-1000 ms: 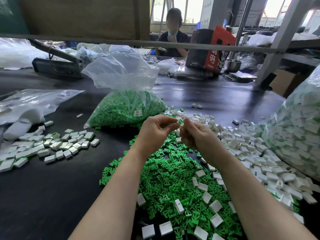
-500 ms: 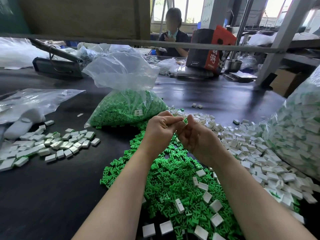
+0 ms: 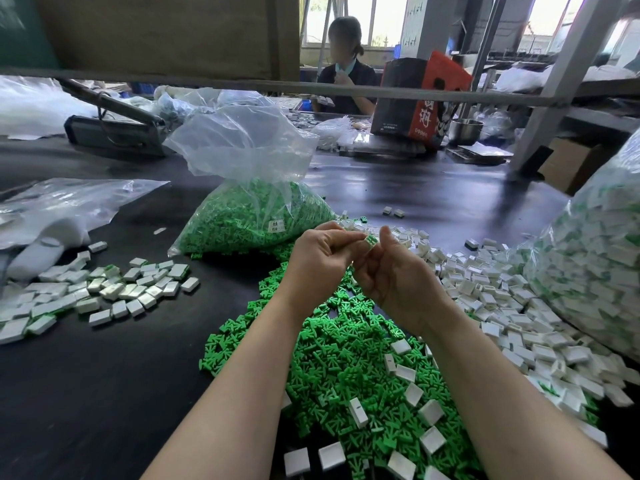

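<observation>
- The piece (image 3: pixel 370 241), a small white shell with a green insert showing in its face, is held in the air between both hands. It is above the far end of the green pile (image 3: pixel 332 358), around the middle of the counter (image 3: pixel 86 393).
- It is pinched from the left by the fingertips of the left hand (image 3: pixel 320 261), whose other fingers are curled in.
- It is pinched from the right by the thumb and forefinger of the right hand (image 3: pixel 398 278). This is a narrow grip, closed on the piece itself.
- The piece lies at the very tips of both grips, so neither hand is nearer, and the two hands touch just below it.
- The green face is turned up and towards the wearer. The piece is too small for its long axis to be told with certainty.
- The insert is judged to be in the course of being pressed home into the shell. The coming squeeze would therefore be made across the piece, thumb against finger, along the line from one hand to the other.
- A group of done pieces (image 3: pixel 104 289) lies towards the left edge of the counter, well apart from the hands. For setting down, the left hand is judged the better placed.
- Loose white shells (image 3: pixel 485 289) are heaped towards the right edge, just beside the right forearm. The next shell is judged to be within that hand's reach.
</observation>
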Motion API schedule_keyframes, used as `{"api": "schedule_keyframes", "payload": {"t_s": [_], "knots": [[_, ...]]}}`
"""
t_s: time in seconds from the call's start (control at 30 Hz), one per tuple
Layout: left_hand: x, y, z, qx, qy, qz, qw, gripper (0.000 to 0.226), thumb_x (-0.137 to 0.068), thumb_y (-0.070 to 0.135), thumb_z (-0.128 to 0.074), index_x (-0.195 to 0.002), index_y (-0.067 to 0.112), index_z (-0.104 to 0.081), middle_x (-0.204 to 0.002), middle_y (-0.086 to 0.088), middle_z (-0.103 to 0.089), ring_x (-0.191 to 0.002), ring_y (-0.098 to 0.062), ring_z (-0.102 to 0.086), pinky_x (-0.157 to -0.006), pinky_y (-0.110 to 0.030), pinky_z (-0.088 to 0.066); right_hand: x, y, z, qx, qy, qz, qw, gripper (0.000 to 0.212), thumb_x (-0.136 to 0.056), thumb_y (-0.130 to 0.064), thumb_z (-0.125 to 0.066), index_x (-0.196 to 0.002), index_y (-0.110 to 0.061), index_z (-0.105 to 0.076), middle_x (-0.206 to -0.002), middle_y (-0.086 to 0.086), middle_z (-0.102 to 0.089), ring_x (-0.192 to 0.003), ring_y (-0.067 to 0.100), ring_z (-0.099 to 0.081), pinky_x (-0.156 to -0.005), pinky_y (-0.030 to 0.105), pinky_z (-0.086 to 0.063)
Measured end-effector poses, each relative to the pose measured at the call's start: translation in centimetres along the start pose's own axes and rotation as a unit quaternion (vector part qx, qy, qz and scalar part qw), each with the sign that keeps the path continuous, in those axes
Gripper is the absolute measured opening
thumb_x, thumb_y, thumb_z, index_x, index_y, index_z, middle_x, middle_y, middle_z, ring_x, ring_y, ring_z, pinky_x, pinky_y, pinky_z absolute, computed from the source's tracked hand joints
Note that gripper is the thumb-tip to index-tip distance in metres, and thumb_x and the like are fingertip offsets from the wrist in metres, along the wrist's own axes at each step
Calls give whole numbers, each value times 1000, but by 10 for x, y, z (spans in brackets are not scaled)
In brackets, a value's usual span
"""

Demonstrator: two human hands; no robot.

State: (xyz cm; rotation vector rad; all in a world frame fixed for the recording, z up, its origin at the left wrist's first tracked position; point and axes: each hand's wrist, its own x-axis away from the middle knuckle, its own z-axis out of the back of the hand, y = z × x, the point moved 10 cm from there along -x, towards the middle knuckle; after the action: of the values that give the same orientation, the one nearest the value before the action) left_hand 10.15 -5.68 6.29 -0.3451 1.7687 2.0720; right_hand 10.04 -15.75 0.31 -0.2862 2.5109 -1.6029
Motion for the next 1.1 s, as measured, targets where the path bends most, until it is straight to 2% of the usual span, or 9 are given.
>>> {"api": "schedule_keyframes", "payload": {"t_s": [0.17,0.23,0.3,0.37,0.53,0.73,0.83,0.97,1.1], "knots": [[2,-8,-5,47,-23,49,997,10,-87,7,-70,-90,16,-72,-84,-3,-72,-77,-7,-67,-77,-21,-54,-1,-1,1,12,-14,15,1000,43,-90,-47,-49,-96,-8,-64,-66,-2,-60,-55,7,-54,-48,16,-44],[3,-11,-5,55,-23,70,996,11,-88,8,-69,-86,19,-71,-71,6,-70,-65,0,-62,-67,-14,-49,-2,-2,0,32,-21,28,999,46,-91,-49,-50,-101,-6,-63,-65,-2,-57,-55,7,-51,-48,16,-42],[4,-12,-5,55,-20,83,995,16,-88,7,-67,-82,22,-70,-61,14,-63,-53,6,-53,-57,-9,-42,-3,-4,-1,59,-27,43,997,45,-88,-53,-54,-95,-10,-64,-65,-1,-53,-55,7,-47,-47,16,-40],[5,-12,-6,61,-18,91,994,18,-88,5,-63,-79,19,-69,-59,15,-61,-49,6,-49,-53,-8,-39,-3,-6,-1,92,-28,57,994,44,-85,-56,-57,-88,-14,-66,-64,-2,-51,-55,8,-44,-50,18,-35],[7,-6,-9,82,-29,87,992,23,-88,-3,-52,-73,11,-63,-50,14,-57,-43,4,-48,-48,-7,-38,-3,-8,2,167,-10,79,983,61,-89,-53,-56,-112,4,-57,-64,-5,-55,-59,10,-43,-57,26,-29],[8,-11,-9,77,-22,87,993,19,-87,-2,-53,-74,8,-63,-48,11,-57,-42,3,-49,-45,-10,-39,-3,-7,1,215,-14,88,973,50,-88,-56,-55,-108,-11,-64,-67,-4,-57,-60,10,-43,-50,17,-32],[8,-13,-9,85,-17,86,993,20,-87,-1,-54,-72,9,-62,-48,11,-56,-42,2,-49,-44,-11,-40,-3,-7,1,213,-18,92,973,39,-89,-54,-54,-96,-19,-69,-66,-2,-58,-57,8,-46,-49,15,-35],[9,-14,-12,100,-17,94,990,23,-87,-3,-52,-69,9,-58,-48,9,-53,-42,-2,-48,-44,-14,-40,-3,-6,2,193,-17,92,977,50,-88,-58,-56,-97,-10,-65,-66,-5,-58,-57,6,-49,-50,14,-38],[10,-14,-17,124,-26,104,987,21,-88,-5,-50,-71,5,-55,-48,2,-53,-42,-14,-51,-45,-21,-44,-3,-5,2,189,-28,92,977,48,-93,-51,-53,-101,-4,-63,-65,-7,-57,-56,6,-49,-50,14,-37]]}}
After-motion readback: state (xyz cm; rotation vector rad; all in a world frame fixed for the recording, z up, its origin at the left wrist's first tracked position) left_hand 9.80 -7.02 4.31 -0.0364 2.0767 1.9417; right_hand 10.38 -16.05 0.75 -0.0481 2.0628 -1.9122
